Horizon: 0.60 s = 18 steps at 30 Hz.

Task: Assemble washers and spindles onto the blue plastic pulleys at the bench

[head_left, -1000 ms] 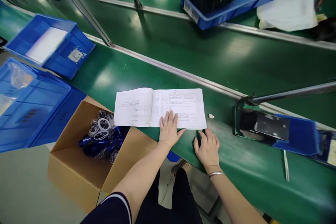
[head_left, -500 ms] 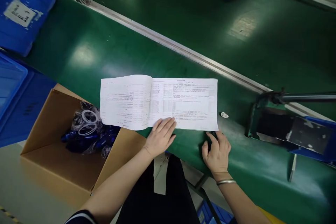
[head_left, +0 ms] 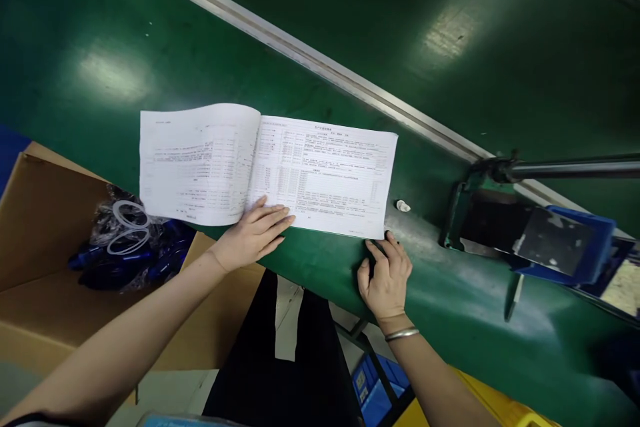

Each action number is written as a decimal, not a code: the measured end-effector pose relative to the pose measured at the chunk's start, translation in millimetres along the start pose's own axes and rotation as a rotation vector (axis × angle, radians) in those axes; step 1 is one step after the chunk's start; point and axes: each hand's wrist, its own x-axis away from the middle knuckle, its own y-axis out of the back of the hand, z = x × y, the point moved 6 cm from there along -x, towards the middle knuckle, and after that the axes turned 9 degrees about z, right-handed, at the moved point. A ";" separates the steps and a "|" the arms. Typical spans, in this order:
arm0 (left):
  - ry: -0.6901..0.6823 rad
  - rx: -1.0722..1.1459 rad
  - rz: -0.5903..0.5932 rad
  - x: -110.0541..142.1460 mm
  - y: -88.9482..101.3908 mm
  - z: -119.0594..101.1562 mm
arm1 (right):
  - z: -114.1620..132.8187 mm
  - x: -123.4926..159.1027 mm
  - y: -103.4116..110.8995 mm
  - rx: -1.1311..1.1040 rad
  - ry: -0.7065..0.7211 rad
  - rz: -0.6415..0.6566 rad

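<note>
An open booklet (head_left: 320, 173) of white printed pages lies on the green worktop in front of me. Its left leaf bulges up near the spine, while the right page is flat. My left hand (head_left: 255, 233) rests on the lower edge of the right page, close to the spine, with fingers stretched out. At the lower right corner of that page is my right hand (head_left: 385, 277), its fingers bent and the thumb apart. Its fingertips touch or nearly touch the corner, and it grips nothing that I can see.
A cardboard box (head_left: 40, 213) at left holds blue items and clear rings in plastic wrap. Right of the booklet lie a small white scrap (head_left: 403, 205), a green metal fixture (head_left: 455, 213), a blue tray (head_left: 593, 267) and a pen (head_left: 515, 297). A metal rail (head_left: 310, 57) crosses behind.
The view has shifted, so booklet, hands and box appear further left. The booklet looks slightly turned clockwise. Both hands keep about the same places on its lower edge.
</note>
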 end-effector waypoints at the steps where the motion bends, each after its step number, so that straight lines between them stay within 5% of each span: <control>1: -0.009 -0.024 0.014 -1.6 0.7 2.2 | -0.1 -0.1 -0.1 -0.003 -0.001 0.000; 18: -0.052 -0.160 0.125 -28.0 -6.8 -14.1 | -0.9 0.7 0.0 0.001 -0.019 -0.005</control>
